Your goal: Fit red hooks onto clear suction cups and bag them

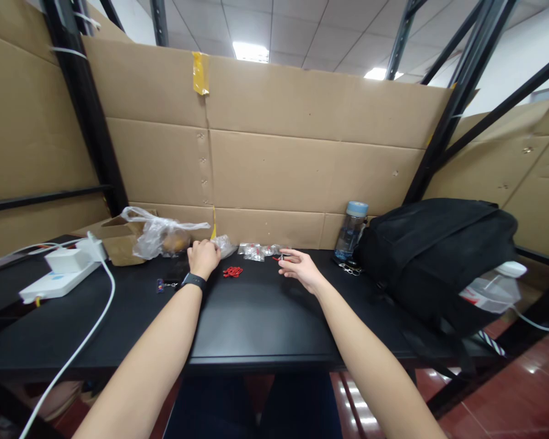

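Note:
My left hand, with a dark watch on its wrist, is at the back of the table with its fingers curled down. Right beside it lies a crumpled clear plastic bag; whatever the fingers grip is hidden. My right hand pinches a small red and silvery piece between thumb and fingers, too small to name. Between the hands sits a bundle of red cord. Several small clear packets with red bits inside lie behind it, near the cardboard.
A white power strip with a cable stands at left, near a tied plastic bag and a keychain. At right are a water bottle, some metal rings and a black backpack. Cardboard walls enclose the table.

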`<state>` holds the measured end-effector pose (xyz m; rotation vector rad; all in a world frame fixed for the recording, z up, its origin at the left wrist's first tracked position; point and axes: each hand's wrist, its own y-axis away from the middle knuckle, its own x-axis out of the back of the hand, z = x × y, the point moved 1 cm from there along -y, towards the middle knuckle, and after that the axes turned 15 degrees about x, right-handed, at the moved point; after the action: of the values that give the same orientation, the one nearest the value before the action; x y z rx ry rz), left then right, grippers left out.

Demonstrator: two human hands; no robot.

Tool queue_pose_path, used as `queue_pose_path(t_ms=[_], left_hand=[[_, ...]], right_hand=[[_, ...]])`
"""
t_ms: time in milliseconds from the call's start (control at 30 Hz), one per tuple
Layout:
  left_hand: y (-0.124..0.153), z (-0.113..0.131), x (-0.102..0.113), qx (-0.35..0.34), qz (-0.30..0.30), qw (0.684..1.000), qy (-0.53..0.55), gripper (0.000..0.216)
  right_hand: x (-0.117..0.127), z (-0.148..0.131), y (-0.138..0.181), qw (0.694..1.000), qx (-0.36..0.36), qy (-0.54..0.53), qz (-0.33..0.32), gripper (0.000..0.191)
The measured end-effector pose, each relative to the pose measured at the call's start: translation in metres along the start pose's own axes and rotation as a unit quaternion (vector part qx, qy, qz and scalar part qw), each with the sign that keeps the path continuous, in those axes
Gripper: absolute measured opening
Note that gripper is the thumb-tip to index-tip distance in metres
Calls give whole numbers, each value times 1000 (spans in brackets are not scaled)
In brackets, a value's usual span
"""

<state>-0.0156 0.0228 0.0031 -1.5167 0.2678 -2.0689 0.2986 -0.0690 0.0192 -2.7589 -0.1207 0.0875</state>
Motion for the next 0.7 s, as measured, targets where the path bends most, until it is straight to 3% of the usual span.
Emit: queue_pose_path(t_ms=[233, 333, 533, 700], left_hand=[[1, -1, 20, 46, 61, 993, 85, 25], [3, 5, 32, 27, 88, 983, 157, 20], [41, 56, 47, -170, -4, 939, 298, 9], [90, 100, 35, -336, -133, 891, 274, 8]], right_hand=[[3, -1, -2, 1000, 12, 6, 5, 47], [5, -1, -3, 1000, 23, 9, 8, 48], [12, -7, -5, 996, 75, 36, 38, 54], [25, -7, -9, 983, 121, 132, 44, 60]])
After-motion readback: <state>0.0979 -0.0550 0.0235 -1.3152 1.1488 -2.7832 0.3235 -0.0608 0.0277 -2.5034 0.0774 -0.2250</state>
